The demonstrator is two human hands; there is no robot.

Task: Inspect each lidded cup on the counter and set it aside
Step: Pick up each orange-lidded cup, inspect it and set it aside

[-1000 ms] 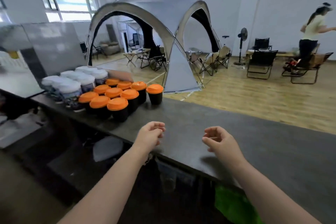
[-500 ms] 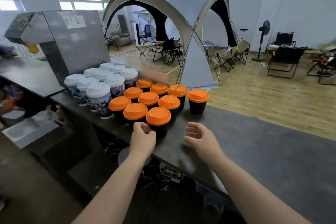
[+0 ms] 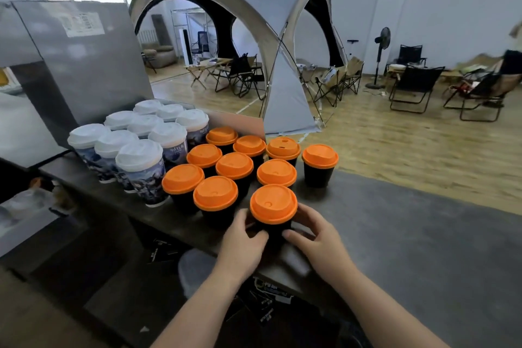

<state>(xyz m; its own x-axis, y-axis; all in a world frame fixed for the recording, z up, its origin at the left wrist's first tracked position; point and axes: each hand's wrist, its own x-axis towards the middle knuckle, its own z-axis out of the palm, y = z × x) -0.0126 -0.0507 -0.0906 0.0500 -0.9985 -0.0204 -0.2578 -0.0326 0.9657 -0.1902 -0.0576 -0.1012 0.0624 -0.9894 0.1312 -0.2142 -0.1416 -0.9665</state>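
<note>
Left hand: curled round the left side of the black paper cup with orange plastic lid, thumb across its near wall.
Right hand: gripping the same cup's right side, thumb in front.
Cup position: upright near the front edge of the dark grey counter, base hidden behind the thumbs, just in front of the other orange-lidded black cups.
Further left: tall printed cups with white lids, clustered.

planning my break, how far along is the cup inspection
Barely started. Done: perhaps one orange-lidded black cup, standing slightly apart on the right of the dark counter. In hand: the left hand and right hand grip the nearest black cup with an orange lid. Left: eight more orange-lidded cups and nine white-lidded printed cups, all clustered.
</note>
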